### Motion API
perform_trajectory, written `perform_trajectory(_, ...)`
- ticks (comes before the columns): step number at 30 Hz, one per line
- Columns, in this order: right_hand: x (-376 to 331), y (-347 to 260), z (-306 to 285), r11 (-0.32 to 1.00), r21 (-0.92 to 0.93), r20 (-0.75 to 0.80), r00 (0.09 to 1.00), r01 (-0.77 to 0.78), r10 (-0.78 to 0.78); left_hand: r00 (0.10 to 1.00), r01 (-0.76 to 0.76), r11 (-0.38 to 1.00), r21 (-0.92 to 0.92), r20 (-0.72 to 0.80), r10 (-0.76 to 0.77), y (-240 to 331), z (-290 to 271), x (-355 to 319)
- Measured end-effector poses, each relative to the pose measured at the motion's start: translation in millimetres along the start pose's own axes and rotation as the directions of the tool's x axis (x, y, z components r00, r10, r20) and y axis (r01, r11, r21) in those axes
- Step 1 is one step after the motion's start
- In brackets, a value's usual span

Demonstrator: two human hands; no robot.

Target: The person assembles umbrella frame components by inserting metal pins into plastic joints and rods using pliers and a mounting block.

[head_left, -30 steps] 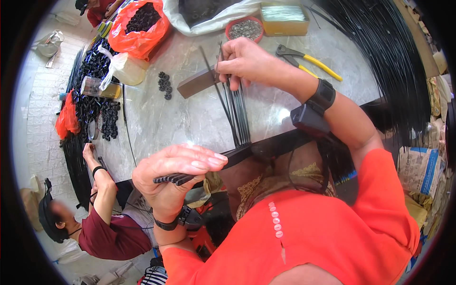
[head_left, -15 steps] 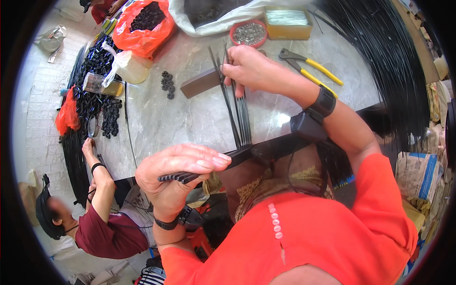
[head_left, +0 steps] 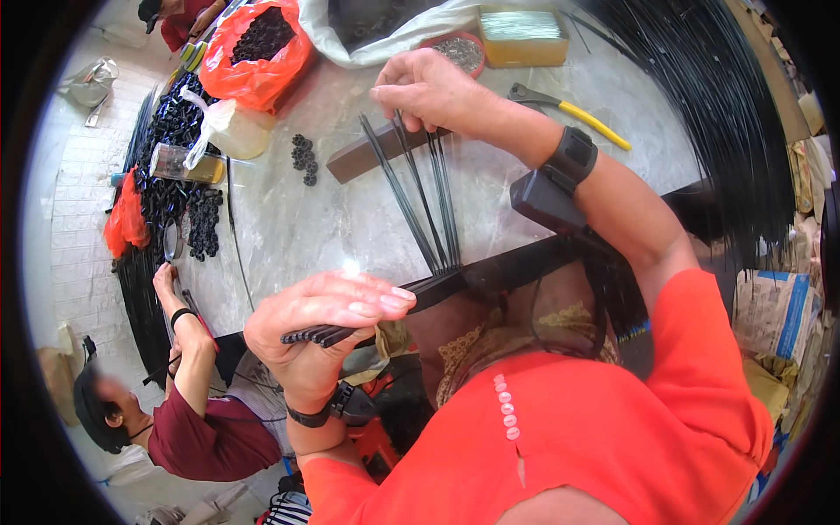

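Observation:
My left hand (head_left: 306, 319), in the lower middle, is closed around a bundle of thin black rods (head_left: 317, 336), whose thicker ends jut out beneath the fingers. The rods' long thin lengths (head_left: 411, 197) fan out over the table, away from me. At their far ends is my right hand (head_left: 429, 87), fingers bent and pinched together at the rod tips; exactly how many it grips is hidden. Just behind the rods lies a dark brown block (head_left: 359, 157) on the tabletop. Small black parts (head_left: 304, 159) sit in a cluster left of the block.
Yellow-handled pliers (head_left: 577, 118), a red bowl of small metal pieces (head_left: 459, 52) and a yellow box (head_left: 525, 51) stand beyond my right hand. Long black rods (head_left: 700, 114) cover the right side. An orange bag (head_left: 254, 66) is far left; a co-worker (head_left: 201, 429) sits at left.
My right hand has moved up and left along the rods to their far tips. The rods are more spread into a fan. My left hand keeps its grip, shifted slightly left.

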State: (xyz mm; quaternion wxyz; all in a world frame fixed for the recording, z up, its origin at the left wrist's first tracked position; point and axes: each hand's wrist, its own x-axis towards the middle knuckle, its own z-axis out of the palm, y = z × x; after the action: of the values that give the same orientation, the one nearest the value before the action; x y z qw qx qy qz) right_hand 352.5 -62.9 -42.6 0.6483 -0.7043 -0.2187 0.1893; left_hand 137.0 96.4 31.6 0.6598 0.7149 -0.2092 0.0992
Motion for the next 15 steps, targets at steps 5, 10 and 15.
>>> perform_trajectory(5,-3,4,3,0.997,0.077,0.078,0.997,-0.008,0.002,1.000,-0.012,1.000,0.010,0.000,0.012,-1,1,2)
perform_trajectory(10,0,8,4,0.985,-0.170,0.114,0.993,0.042,-0.023,0.999,-0.026,1.000,0.017,0.022,0.026,-1,1,3)
perform_trajectory(15,4,15,7,0.821,-0.544,0.055,0.984,0.171,-0.168,0.997,0.033,0.999,-0.041,-0.073,-0.036,0,2,-2)
